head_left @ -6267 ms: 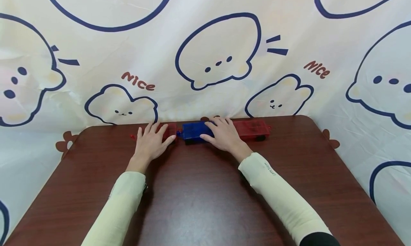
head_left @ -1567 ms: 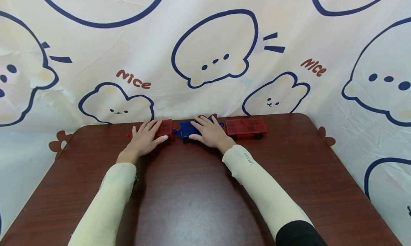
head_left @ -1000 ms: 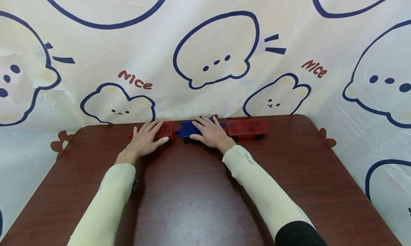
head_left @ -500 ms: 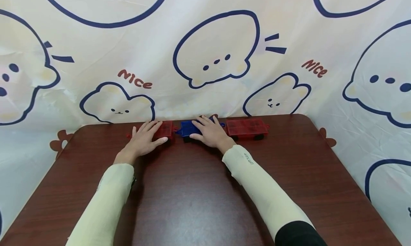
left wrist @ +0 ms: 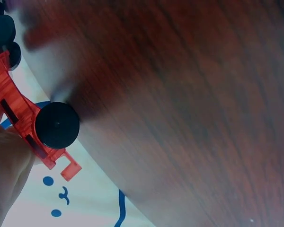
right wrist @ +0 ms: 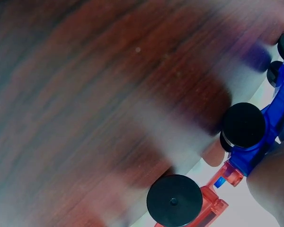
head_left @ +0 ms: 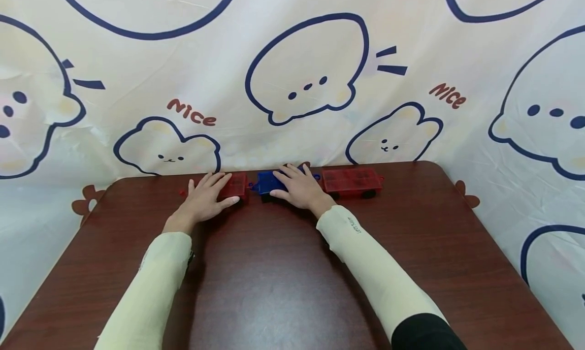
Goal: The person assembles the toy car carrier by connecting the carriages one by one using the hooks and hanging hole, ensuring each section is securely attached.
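Observation:
Three toy cars with black wheels stand in a row along the table's back edge. My left hand (head_left: 201, 201) rests with fingers spread on the left red car (head_left: 236, 185), covering much of it. My right hand (head_left: 299, 188) lies over the blue car (head_left: 266, 182), its fingers spread across the top. To the right of that hand is another red car (head_left: 349, 181), which neither hand touches. In the left wrist view a red hook (left wrist: 72, 170) sticks out at the end of the left car. In the right wrist view the blue car (right wrist: 278, 106) meets a red coupling (right wrist: 232, 174).
The brown table (head_left: 292, 268) has rounded back corners. Behind it hangs a pale curtain (head_left: 306, 45) with dark blue cartoon outlines and the word Nice, and it continues along both sides.
Since the oldest frame, both hands have shifted left, and the right hand has moved off the right red car and lies on the blue one. Over the last second the hands look nearly still.

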Tool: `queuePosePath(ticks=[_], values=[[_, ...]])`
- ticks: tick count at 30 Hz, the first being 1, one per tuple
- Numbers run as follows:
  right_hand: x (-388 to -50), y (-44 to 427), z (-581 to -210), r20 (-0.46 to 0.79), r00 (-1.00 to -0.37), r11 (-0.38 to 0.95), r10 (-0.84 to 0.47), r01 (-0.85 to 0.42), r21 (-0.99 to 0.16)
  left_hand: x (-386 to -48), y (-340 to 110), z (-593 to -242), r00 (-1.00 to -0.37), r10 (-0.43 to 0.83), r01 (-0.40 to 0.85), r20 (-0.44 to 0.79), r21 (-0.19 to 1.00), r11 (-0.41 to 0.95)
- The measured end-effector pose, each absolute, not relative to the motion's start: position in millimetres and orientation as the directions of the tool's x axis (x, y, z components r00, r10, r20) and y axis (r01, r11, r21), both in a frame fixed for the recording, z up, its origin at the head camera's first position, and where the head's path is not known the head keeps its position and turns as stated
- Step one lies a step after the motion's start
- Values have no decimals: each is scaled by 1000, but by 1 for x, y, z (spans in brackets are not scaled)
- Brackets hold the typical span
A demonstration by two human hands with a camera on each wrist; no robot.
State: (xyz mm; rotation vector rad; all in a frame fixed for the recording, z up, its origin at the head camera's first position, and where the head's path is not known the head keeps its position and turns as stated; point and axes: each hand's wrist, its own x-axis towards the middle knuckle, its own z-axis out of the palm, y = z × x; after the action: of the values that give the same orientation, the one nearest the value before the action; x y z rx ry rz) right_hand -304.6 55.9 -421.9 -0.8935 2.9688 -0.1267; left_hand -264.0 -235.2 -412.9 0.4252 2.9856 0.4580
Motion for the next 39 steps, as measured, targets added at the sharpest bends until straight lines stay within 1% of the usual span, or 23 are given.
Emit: queuePosePath(ticks=[24,39], values=[[-305,54,-421,-33,-834,832,-550,-545,-102,-263,-236,-413,-957,283,253,-69,284,925],[-304,53,-420,-48,-830,831,-556,-553,-60,-261,-233,-412,-958,277,251,-73,257,933]])
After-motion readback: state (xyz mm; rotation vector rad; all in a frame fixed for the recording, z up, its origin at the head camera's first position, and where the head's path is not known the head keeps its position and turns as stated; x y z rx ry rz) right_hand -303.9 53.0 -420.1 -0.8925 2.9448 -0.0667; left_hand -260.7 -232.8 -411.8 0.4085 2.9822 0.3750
